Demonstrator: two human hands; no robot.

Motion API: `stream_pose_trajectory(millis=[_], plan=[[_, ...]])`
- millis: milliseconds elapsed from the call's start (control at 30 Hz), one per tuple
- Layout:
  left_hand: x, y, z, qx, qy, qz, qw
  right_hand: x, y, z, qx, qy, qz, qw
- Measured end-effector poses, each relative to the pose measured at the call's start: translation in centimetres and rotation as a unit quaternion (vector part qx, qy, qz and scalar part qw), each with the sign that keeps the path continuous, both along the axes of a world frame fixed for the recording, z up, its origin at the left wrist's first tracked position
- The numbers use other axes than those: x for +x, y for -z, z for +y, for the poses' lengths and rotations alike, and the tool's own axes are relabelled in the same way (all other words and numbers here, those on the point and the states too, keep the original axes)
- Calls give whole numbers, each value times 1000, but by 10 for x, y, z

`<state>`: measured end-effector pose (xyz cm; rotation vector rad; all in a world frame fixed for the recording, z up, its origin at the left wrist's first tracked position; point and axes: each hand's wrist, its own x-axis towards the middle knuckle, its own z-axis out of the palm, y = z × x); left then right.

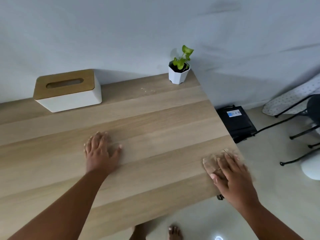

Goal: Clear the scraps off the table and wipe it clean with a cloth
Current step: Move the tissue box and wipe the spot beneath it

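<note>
Honestly, I'm worrying about the table point(155, 118) edge: my right hand point(232, 177) is pressing the cloth point(210, 164) flat there, and my left hand point(101, 151) is resting flat, fingers spread. I'm risking missing the crumbs point(147, 90) near the plant pot point(178, 74).

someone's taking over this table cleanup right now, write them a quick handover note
Left hand: flat on the table, fingers spread, holding nothing.
Right hand: pressing a brownish cloth flat near the table's right edge.
Scraps: small pale crumbs lie near the back, between the tissue box and the potted plant.
Done: wiping is under way at the right edge.
Left: clear those crumbs, then wipe the rest.
</note>
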<state>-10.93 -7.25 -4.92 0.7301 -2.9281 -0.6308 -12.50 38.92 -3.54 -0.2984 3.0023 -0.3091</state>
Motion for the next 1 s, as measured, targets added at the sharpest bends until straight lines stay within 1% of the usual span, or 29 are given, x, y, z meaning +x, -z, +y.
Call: stream_pose_trajectory(millis=[133,267,367,433,567,700,800,1000], plan=[[-3,10,-3,-35,-9,-11,999,3,18,-5,5,-24,15,1000],[-3,22,0,-75,-11,-9,997,-11,25,-21,21,-57,32,998],[-3,28,0,-88,-18,-2,996,-28,27,-46,31,-112,44,992],[-4,31,0,-99,-20,5,995,-40,31,-72,22,-130,44,990],[-5,33,0,-101,-25,10,995,-67,38,-120,11,-125,52,991],[-6,31,-1,-108,-21,-5,994,-101,39,-154,27,-141,63,988],[-5,32,-4,-108,-20,-3,994,-126,41,-177,40,-161,59,984],[-5,37,-6,-113,-21,-8,993,-182,35,-222,32,-149,46,987]])
